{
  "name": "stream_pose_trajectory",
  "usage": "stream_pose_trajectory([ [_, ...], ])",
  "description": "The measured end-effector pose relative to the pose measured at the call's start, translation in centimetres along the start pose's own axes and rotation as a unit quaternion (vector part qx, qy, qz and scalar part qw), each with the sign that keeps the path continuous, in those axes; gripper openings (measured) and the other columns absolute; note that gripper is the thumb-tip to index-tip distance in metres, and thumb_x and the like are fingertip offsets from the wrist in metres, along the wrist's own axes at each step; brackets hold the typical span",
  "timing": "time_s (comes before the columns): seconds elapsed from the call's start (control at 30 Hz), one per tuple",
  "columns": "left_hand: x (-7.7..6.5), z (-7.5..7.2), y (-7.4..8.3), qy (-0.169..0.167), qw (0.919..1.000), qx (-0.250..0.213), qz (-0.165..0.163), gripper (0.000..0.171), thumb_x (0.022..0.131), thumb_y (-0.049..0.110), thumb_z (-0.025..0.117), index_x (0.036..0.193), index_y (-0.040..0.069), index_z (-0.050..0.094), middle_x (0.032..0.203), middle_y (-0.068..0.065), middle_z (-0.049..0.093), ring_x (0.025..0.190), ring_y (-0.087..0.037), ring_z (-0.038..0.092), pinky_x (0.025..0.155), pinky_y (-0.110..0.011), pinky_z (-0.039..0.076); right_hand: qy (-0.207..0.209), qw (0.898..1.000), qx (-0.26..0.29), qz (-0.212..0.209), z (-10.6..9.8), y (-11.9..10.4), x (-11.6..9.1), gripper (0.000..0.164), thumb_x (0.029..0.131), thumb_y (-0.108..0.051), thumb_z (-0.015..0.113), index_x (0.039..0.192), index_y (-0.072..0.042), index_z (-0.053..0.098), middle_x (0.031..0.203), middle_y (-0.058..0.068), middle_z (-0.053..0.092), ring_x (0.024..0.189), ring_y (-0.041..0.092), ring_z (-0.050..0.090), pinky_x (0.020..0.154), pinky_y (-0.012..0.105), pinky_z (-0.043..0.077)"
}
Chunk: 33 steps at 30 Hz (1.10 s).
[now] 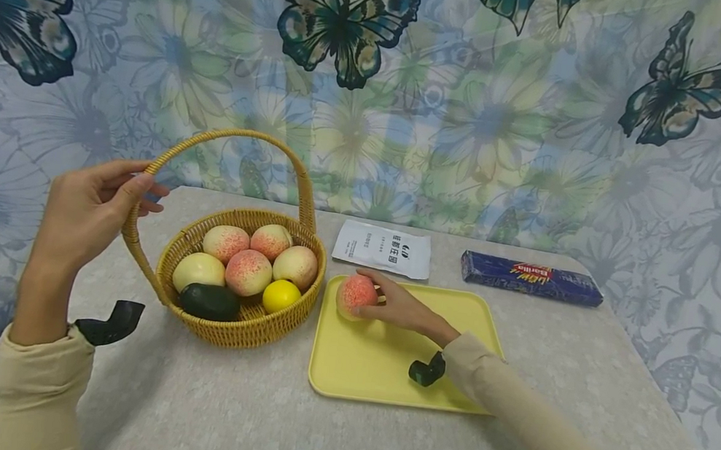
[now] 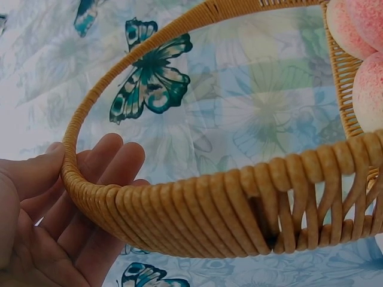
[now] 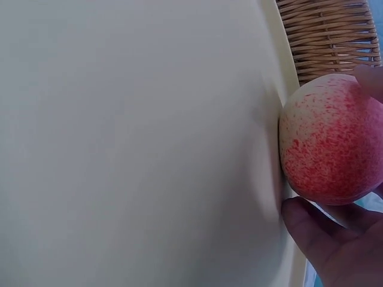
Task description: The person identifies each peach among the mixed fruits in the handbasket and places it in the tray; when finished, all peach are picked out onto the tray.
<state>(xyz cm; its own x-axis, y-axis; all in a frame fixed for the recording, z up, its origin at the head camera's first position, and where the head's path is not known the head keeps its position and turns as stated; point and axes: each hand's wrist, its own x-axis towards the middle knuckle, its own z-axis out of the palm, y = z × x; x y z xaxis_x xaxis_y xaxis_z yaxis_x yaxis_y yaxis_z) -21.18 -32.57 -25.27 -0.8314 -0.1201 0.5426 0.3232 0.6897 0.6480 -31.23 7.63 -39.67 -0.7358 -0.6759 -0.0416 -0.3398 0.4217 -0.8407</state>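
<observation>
My left hand [image 1: 86, 209] pinches the arched handle [image 1: 238, 134] of a woven basket [image 1: 237, 335], thumb on one side and fingers behind. In the left wrist view the handle [image 2: 179, 215] passes between thumb and fingers. Inside the basket lie several peaches [image 1: 248, 273], a pale round fruit [image 1: 198, 272], a dark green avocado-like fruit [image 1: 210, 302] and a yellow lemon [image 1: 281, 296]. My right hand [image 1: 406, 309] holds a red-speckled peach [image 1: 353, 292] at the upper left corner of a yellow tray [image 1: 377, 381]. Fingertips touch the peach [image 3: 329, 140] from two sides in the right wrist view.
Behind the tray lies a white printed pouch [image 1: 384, 248]. A dark blue Barilla box [image 1: 529, 278] is farther right. All stand on a light grey tabletop [image 1: 235, 417], with a butterfly-patterned cloth [image 1: 369, 138] hanging behind it.
</observation>
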Motion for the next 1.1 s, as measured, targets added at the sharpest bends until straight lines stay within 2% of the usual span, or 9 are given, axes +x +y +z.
stream_pose_trajectory([
  [0.23,0.0,-0.1,0.0,-0.001,1.0,-0.003,0.0,0.035,0.098,0.019,0.056,0.129,0.001,0.059,0.083,0.028,0.06,0.068,0.009,0.063,0.06,-0.006,0.051,0.004,1.0,-0.014,0.01,-0.7,-0.7,0.0,0.073,0.092,-0.025,0.065,0.152,-0.01,0.025,0.145,0.018,0.038,0.129,0.035,0.045,0.104,0.044,0.043],
  [0.43,0.1,-0.1,0.1,-0.001,1.0,0.0,-0.001,0.036,0.098,0.02,0.056,0.129,0.002,0.059,0.083,0.027,0.06,0.068,0.009,0.062,0.06,-0.006,0.05,0.019,0.999,-0.03,-0.007,-1.3,-1.5,0.4,0.071,0.092,-0.025,0.063,0.151,-0.011,0.027,0.149,0.021,0.035,0.134,0.039,0.039,0.108,0.051,0.037],
  [0.57,0.1,0.0,0.1,-0.001,1.0,0.001,0.0,0.036,0.098,0.02,0.056,0.129,0.002,0.059,0.084,0.026,0.061,0.069,0.009,0.063,0.061,-0.006,0.051,0.033,0.999,-0.032,-0.017,-1.7,-2.5,1.1,0.07,0.092,-0.024,0.065,0.15,-0.014,0.029,0.149,0.017,0.035,0.135,0.041,0.037,0.11,0.052,0.033],
  [0.7,0.1,-0.1,0.0,0.0,1.0,0.002,0.0,0.036,0.098,0.021,0.055,0.129,0.002,0.059,0.085,0.024,0.062,0.069,0.008,0.063,0.061,-0.006,0.05,0.038,0.998,-0.031,-0.03,-2.0,-3.7,1.8,0.071,0.09,-0.028,0.067,0.15,-0.019,0.03,0.15,0.011,0.035,0.136,0.039,0.036,0.111,0.051,0.034],
  [0.93,0.0,0.0,0.0,0.002,1.0,-0.001,0.0,0.035,0.098,0.019,0.056,0.129,0.002,0.059,0.085,0.024,0.062,0.069,0.008,0.063,0.061,-0.007,0.051,0.021,0.999,-0.023,-0.042,-1.8,-5.9,2.9,0.076,0.087,-0.027,0.071,0.15,-0.018,0.029,0.152,0.006,0.032,0.138,0.031,0.035,0.112,0.045,0.035],
  [1.1,-0.1,0.0,0.0,0.004,1.0,-0.002,0.004,0.035,0.098,0.018,0.056,0.129,0.003,0.059,0.085,0.021,0.063,0.069,0.007,0.064,0.061,-0.006,0.051,0.005,0.997,-0.055,-0.054,-1.4,-7.1,3.9,0.075,0.087,-0.024,0.071,0.15,-0.02,0.03,0.153,0.006,0.031,0.14,0.027,0.032,0.113,0.045,0.033],
])
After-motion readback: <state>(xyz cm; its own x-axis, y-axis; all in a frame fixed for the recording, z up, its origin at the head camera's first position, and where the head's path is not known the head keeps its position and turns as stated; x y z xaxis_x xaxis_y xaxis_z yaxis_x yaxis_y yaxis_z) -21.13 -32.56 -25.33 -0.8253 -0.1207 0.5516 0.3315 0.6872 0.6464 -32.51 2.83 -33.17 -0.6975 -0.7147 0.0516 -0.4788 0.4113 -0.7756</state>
